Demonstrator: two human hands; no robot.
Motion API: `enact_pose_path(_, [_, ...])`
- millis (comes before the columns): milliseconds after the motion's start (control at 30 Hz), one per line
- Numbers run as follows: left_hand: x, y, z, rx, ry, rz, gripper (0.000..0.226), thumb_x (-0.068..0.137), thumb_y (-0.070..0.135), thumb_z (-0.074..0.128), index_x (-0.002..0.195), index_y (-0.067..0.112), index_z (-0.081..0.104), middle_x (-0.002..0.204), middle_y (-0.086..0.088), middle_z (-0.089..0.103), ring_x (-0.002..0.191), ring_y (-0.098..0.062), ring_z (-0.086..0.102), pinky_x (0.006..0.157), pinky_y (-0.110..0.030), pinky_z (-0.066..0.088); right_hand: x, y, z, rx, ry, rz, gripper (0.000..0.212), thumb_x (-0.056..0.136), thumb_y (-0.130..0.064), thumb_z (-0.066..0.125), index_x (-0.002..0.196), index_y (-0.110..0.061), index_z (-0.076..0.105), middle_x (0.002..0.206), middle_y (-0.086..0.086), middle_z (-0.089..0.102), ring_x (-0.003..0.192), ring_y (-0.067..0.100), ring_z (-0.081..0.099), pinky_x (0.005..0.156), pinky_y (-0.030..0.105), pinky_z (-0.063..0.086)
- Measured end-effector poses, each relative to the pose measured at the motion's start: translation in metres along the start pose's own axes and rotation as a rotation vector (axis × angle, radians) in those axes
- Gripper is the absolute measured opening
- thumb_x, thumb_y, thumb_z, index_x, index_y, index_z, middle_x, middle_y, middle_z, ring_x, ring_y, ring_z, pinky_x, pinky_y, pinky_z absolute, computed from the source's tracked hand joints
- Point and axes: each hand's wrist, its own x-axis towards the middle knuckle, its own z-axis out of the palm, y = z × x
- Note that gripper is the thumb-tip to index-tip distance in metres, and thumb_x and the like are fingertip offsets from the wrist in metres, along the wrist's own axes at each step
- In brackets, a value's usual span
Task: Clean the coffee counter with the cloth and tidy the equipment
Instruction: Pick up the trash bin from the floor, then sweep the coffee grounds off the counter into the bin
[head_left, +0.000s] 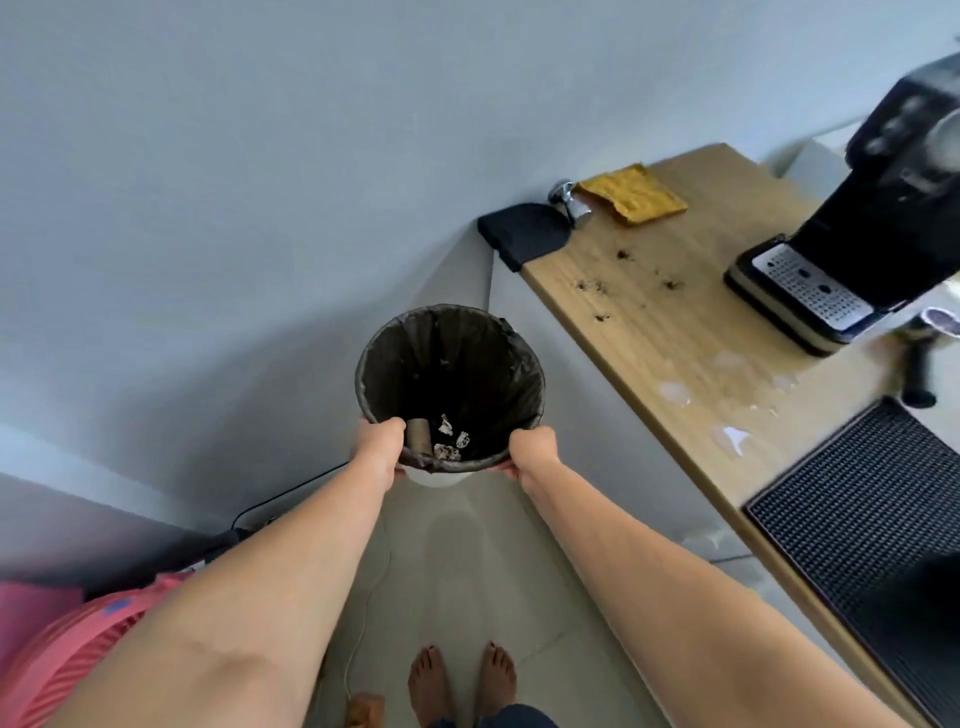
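I hold a round waste bin (387, 358) lined with a dark bag, low over the floor left of the wooden counter (691, 322). My left hand (382, 441) grips its near-left rim and my right hand (532, 449) its near-right rim. A cardboard roll and crumpled paper lie in the bin's bottom. A yellow cloth (631, 195) lies flat at the counter's far end. Coffee grounds (623, 283) and wet spill patches (727, 400) dot the wood. The black coffee machine (872, 223) stands at the right.
A metal tamper (569, 200) stands beside a black mat (524, 234) on the counter's far corner. A black ribbed rubber mat (872, 525) lies at the near end, a portafilter handle (917, 369) beyond it. Cables run along the floor at the left wall.
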Motion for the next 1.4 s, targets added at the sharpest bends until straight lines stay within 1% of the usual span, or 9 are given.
enact_pose_path(233, [-0.021, 0.011, -0.001, -0.127, -0.086, -0.080, 0.035, 0.092, 0.005, 0.033, 0.121, 0.016, 0.048, 0.112, -0.017, 0.060, 0.079, -0.040, 0.067, 0.040, -0.046, 0.053, -0.026, -0.015, -0.022, -0.041, 0.001, -0.055, 0.029, 0.087, 0.004, 0.028, 0.106, -0.002, 0.050, 0.085, 0.024, 0.068, 0.046, 0.030, 0.065, 0.037, 0.024, 0.035])
enact_pose_path(400, [-0.034, 0.021, 0.004, -0.119, -0.082, -0.065, 0.034, 0.095, 0.003, 0.022, 0.117, 0.014, 0.045, 0.110, -0.018, 0.059, 0.089, -0.043, 0.066, 0.038, -0.045, 0.051, -0.031, -0.021, -0.028, -0.037, -0.045, -0.038, 0.025, 0.093, 0.002, 0.030, 0.108, 0.003, 0.051, 0.080, 0.021, 0.068, 0.049, 0.026, 0.064, 0.044, 0.026, 0.043])
enact_pose_path(533, [-0.027, 0.025, 0.006, -0.150, -0.064, -0.059, 0.041, 0.094, 0.004, 0.022, 0.124, 0.015, 0.046, 0.118, -0.019, 0.059, 0.092, -0.046, 0.066, 0.040, -0.050, 0.053, -0.026, -0.030, -0.033, -0.238, 0.022, -0.162, 0.048, 0.096, -0.018, 0.042, 0.142, -0.007, 0.039, 0.137, 0.020, 0.053, 0.104, 0.033, 0.061, 0.072, 0.038, 0.055])
enact_pose_path(633, [-0.020, 0.027, 0.009, -0.153, -0.047, -0.067, 0.046, 0.093, 0.006, 0.022, 0.130, 0.020, 0.047, 0.122, -0.018, 0.058, 0.091, -0.047, 0.066, 0.046, -0.054, 0.054, -0.027, -0.047, -0.045, -0.417, 0.177, -0.437, 0.057, 0.098, -0.022, 0.040, 0.153, -0.018, 0.025, 0.153, 0.013, 0.033, 0.136, 0.033, 0.038, 0.106, 0.048, 0.042])
enact_pose_path(767, [-0.015, 0.034, 0.022, -0.200, -0.022, -0.066, 0.048, 0.094, 0.004, 0.019, 0.130, 0.023, 0.045, 0.120, -0.015, 0.057, 0.085, -0.042, 0.065, 0.050, -0.056, 0.056, -0.008, -0.085, -0.068, -0.454, 0.273, -0.705, 0.045, 0.101, -0.021, 0.037, 0.145, -0.018, 0.041, 0.147, 0.009, 0.040, 0.131, 0.027, 0.044, 0.100, 0.039, 0.045])
enact_pose_path(900, [-0.014, 0.041, 0.044, -0.272, 0.032, -0.102, 0.050, 0.096, 0.002, 0.022, 0.137, 0.021, 0.043, 0.126, -0.013, 0.052, 0.098, -0.041, 0.059, 0.050, -0.054, 0.056, 0.027, -0.133, -0.095, -0.488, 0.332, -0.794, 0.039, 0.100, -0.019, 0.039, 0.136, -0.016, 0.052, 0.141, 0.009, 0.048, 0.132, 0.026, 0.040, 0.106, 0.041, 0.040])
enact_pose_path(1033, [-0.007, 0.052, 0.070, -0.389, 0.098, -0.141, 0.056, 0.093, -0.001, 0.026, 0.139, 0.025, 0.043, 0.137, -0.011, 0.051, 0.109, -0.043, 0.056, 0.046, -0.052, 0.055, 0.070, -0.184, -0.121, -0.568, 0.391, -0.800, 0.040, 0.098, -0.018, 0.042, 0.135, -0.016, 0.054, 0.140, 0.009, 0.050, 0.133, 0.027, 0.041, 0.106, 0.041, 0.039])
enact_pose_path(1233, [-0.005, 0.064, 0.103, -0.504, 0.212, -0.176, 0.057, 0.092, -0.006, 0.028, 0.142, 0.017, 0.043, 0.136, -0.014, 0.051, 0.102, -0.042, 0.057, 0.043, -0.049, 0.054, 0.136, -0.243, -0.144, -0.690, 0.353, -0.739, 0.049, 0.093, -0.018, 0.046, 0.143, -0.015, 0.044, 0.147, 0.009, 0.041, 0.132, 0.029, 0.043, 0.108, 0.042, 0.037])
enact_pose_path(1400, [0.008, 0.066, 0.116, -0.601, 0.264, -0.236, 0.056, 0.092, -0.008, 0.029, 0.140, 0.015, 0.044, 0.136, -0.018, 0.052, 0.107, -0.046, 0.058, 0.036, -0.048, 0.052, 0.189, -0.277, -0.152, -0.720, 0.397, -0.702, 0.058, 0.091, -0.013, 0.049, 0.147, -0.012, 0.034, 0.159, 0.012, 0.024, 0.147, 0.029, 0.019, 0.120, 0.040, 0.017])
